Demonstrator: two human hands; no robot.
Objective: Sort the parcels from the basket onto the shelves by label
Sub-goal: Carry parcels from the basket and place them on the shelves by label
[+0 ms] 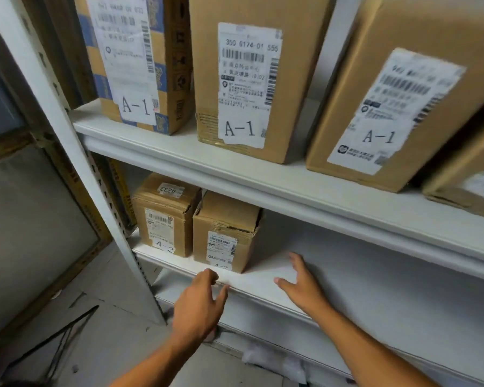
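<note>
Two small cardboard parcels labelled A-2 stand side by side at the left end of the lower white shelf: the left parcel and the right parcel. My left hand hovers open at the shelf's front edge, just below the right parcel. My right hand is open over the bare shelf, to the right of that parcel, touching neither box. The upper shelf carries three large parcels labelled A-1, one at the left, one in the middle and one at the right. The basket is out of view.
A white upright post bounds the shelving on the left. Flattened cardboard and framed panels lean against the wall beyond it. A fourth box sits at the far right of the upper shelf. Grey floor lies below.
</note>
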